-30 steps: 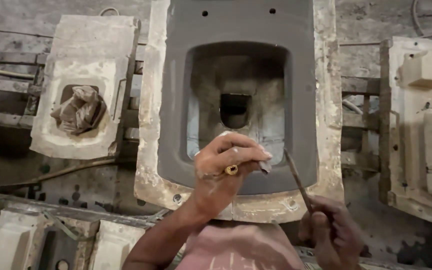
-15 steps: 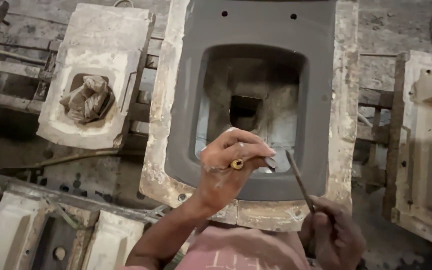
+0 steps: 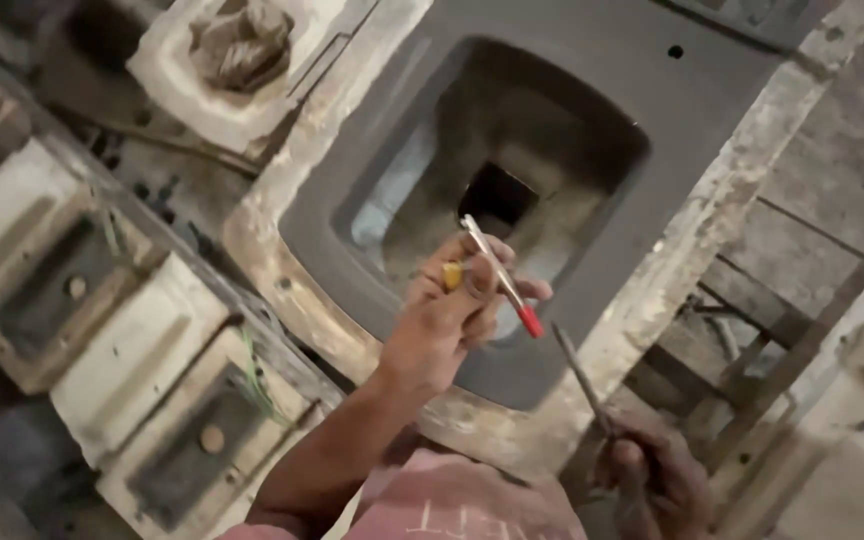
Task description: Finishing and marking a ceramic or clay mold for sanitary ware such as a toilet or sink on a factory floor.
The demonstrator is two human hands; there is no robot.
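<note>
A grey clay casting [image 3: 722, 130] with a deep rectangular hollow sits in a worn plaster mould [image 3: 282, 270] in front of me. My left hand [image 3: 452, 315], wearing a yellow ring, is raised over the casting's near rim and pinches a thin metal tool with a red tip [image 3: 500, 275]. My right hand [image 3: 652, 480] is low at the mould's near edge, closed around a slim dark rod [image 3: 580, 375] that points up toward the casting.
Another plaster mould with a lump of clay [image 3: 242, 45] lies at the upper left. Several pale mould blocks [image 3: 137, 350] line the left side on wooden rails. More mould pieces [image 3: 852, 430] stand at the right.
The view has tilted and moved closer. My left hand now holds up a thin red-tipped tool between its fingers. My right hand has kept the dark rod low at the mould's edge.
</note>
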